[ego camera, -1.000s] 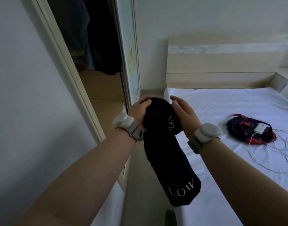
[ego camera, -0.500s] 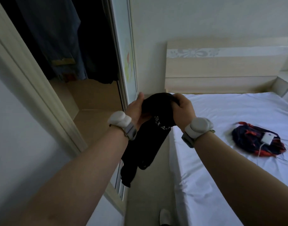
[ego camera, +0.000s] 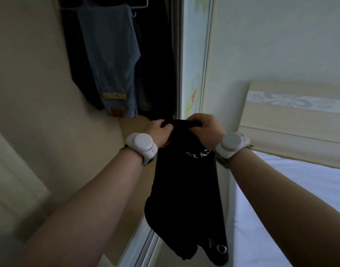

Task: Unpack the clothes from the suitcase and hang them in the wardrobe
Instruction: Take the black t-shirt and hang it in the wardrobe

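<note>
Wardrobe [ego camera: 40, 78] ahead, black garment [ego camera: 184, 189] dangling from clenched fingers [ego camera: 166, 125] of left hand [ego camera: 158, 133], right hand [ego camera: 206, 131]

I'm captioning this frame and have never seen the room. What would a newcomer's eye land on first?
First, the black fabric garment with white lettering, which hangs at the centre with its top edge gripped by the left hand and the right hand. Next come the faded blue denim jeans hanging inside the open wardrobe at upper left. The white-sheeted bed fills the lower right.
</note>
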Available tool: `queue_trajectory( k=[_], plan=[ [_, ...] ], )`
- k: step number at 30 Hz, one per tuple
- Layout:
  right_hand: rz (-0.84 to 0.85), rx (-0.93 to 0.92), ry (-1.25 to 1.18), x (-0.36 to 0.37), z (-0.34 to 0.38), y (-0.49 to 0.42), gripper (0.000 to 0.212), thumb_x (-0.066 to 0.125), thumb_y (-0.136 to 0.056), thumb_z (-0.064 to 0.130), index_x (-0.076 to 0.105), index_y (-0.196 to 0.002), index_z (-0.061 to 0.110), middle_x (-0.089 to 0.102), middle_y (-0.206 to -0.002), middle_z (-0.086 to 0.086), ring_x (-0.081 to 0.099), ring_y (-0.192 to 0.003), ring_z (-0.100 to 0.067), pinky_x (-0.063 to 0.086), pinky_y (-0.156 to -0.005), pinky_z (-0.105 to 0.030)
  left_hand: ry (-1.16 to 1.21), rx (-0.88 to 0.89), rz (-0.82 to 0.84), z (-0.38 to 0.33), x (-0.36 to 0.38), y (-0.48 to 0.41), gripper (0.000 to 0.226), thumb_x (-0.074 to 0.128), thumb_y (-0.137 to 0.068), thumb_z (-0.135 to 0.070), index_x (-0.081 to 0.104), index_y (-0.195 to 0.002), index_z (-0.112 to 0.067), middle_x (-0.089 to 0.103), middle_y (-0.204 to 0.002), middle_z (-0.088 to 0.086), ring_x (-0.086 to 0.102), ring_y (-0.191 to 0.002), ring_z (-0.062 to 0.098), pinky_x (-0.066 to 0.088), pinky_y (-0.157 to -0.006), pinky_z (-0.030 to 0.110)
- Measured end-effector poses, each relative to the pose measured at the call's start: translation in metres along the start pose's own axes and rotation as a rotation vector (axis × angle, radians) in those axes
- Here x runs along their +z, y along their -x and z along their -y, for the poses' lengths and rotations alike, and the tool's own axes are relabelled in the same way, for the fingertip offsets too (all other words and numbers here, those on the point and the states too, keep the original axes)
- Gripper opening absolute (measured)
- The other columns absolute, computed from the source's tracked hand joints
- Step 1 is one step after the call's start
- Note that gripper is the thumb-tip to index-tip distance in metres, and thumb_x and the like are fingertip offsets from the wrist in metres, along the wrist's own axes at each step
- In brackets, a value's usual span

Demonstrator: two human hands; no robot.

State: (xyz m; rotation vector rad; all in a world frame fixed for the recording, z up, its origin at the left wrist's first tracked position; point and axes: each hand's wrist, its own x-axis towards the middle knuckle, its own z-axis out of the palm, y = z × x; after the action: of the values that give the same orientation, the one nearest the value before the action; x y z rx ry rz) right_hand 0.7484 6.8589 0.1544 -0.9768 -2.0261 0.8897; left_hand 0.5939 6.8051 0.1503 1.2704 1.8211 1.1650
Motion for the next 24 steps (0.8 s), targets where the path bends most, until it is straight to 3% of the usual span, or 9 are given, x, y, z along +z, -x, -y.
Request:
queue_trajectory(
  k=[5, 7, 9, 12, 14, 16, 18, 20, 24],
  plan=[
    [0.124, 0.082, 0.439, -0.011, -0.033, -0.05, 0.023, 0.052, -0.082, 0.005, 0.068, -0.096, 0.015, 0.065, -0.087, -0.003, 0.06, -0.079, -0.02, 0.048, -0.069, -0.029, 0.041, -0.072, -0.18, -0.002, -0.014, -0.03, 0.02, 0.044, -0.093, -0.025, 0.056, -0.09, -0.009, 0.055, -0.081, 0.011, 0.058, -0.076, 0.028, 0.05, -0.061, 0.032],
    [0.085, 0.134, 0.387, -0.01, -0.037, -0.066, 0.018, 0.053, -0.083, 0.006, 0.069, -0.088, 0.01, 0.065, -0.079, -0.007, 0.06, -0.072, -0.023, 0.049, -0.066, -0.03, 0.036, -0.049, -0.2, -0.001, -0.015, -0.039, 0.023, 0.052, -0.09, -0.029, 0.061, -0.089, -0.009, 0.061, -0.084, 0.01, 0.063, -0.083, 0.029, 0.055, -0.071, 0.039],
    [0.054, 0.154, 0.157, -0.004, -0.032, -0.078, 0.015, 0.055, -0.085, 0.007, 0.069, -0.079, 0.009, 0.061, -0.066, -0.007, 0.057, -0.06, -0.021, 0.05, -0.061, -0.031, -0.023, 0.004, -0.203, 0.002, -0.016, -0.045, 0.032, 0.063, -0.084, -0.042, 0.069, -0.095, -0.013, 0.07, -0.089, 0.004, 0.067, -0.085, 0.021, 0.057, -0.077, 0.035],
    [0.089, 0.174, -0.18, 0.008, -0.023, -0.09, 0.017, 0.06, -0.086, 0.007, 0.066, -0.074, 0.017, 0.059, -0.062, -0.003, 0.056, -0.056, -0.017, 0.056, -0.066, -0.033, -0.281, 0.03, -0.246, 0.012, -0.024, -0.056, 0.027, 0.062, -0.083, -0.048, 0.068, -0.084, -0.022, 0.065, -0.074, -0.01, 0.061, -0.07, 0.007, 0.049, -0.058, 0.018],
    [0.141, 0.134, -0.208, 0.019, -0.022, -0.104, 0.022, 0.062, -0.087, 0.01, 0.064, -0.069, 0.021, 0.058, -0.062, -0.001, 0.055, -0.058, -0.014, 0.052, -0.066, -0.032, -0.449, -0.057, -0.357, 0.017, -0.032, -0.069, 0.029, 0.05, -0.09, -0.041, 0.058, -0.077, -0.016, 0.053, -0.067, -0.007, 0.054, -0.068, 0.017, 0.038, -0.052, 0.025],
    [0.173, 0.083, -0.209, 0.031, -0.02, -0.119, 0.021, 0.062, -0.088, 0.012, 0.064, -0.069, 0.02, 0.057, -0.061, 0.001, 0.053, -0.057, -0.01, 0.048, -0.059, -0.022, -0.539, -0.105, -0.472, 0.018, -0.043, -0.083, 0.03, 0.041, -0.093, -0.034, 0.056, -0.081, -0.012, 0.053, -0.07, 0.0, 0.052, -0.072, 0.025, 0.036, -0.061, 0.026],
    [0.175, 0.054, -0.202, 0.036, -0.019, -0.129, 0.015, 0.061, -0.088, 0.012, 0.065, -0.075, 0.016, 0.058, -0.063, 0.002, 0.053, -0.056, -0.007, 0.044, -0.051, -0.012, -0.576, -0.103, -0.514, 0.018, -0.055, -0.095, 0.028, 0.038, -0.094, -0.027, 0.061, -0.096, -0.011, 0.062, -0.091, 0.008, 0.055, -0.082, 0.029, 0.038, -0.068, 0.029],
    [0.196, -0.015, -0.095, 0.041, -0.017, -0.145, 0.012, 0.06, -0.088, 0.014, 0.065, -0.078, 0.017, 0.058, -0.065, 0.003, 0.054, -0.058, -0.008, 0.045, -0.054, -0.015, -0.398, -0.155, -0.542, 0.016, -0.07, -0.11, 0.031, 0.04, -0.095, -0.021, 0.058, -0.117, -0.008, 0.061, -0.115, 0.015, 0.058, -0.101, 0.033, 0.046, -0.081, 0.033],
    [0.262, -0.132, 0.476, 0.053, -0.015, -0.187, 0.016, 0.052, -0.088, 0.016, 0.065, -0.094, 0.025, 0.065, -0.085, 0.0, 0.063, -0.079, -0.024, 0.051, -0.068, -0.033, 0.646, -0.279, -0.501, 0.005, -0.092, -0.142, 0.028, 0.039, -0.096, -0.004, 0.05, -0.122, -0.001, 0.054, -0.125, 0.018, 0.052, -0.118, 0.037, 0.048, -0.093, 0.042]
  ],
)
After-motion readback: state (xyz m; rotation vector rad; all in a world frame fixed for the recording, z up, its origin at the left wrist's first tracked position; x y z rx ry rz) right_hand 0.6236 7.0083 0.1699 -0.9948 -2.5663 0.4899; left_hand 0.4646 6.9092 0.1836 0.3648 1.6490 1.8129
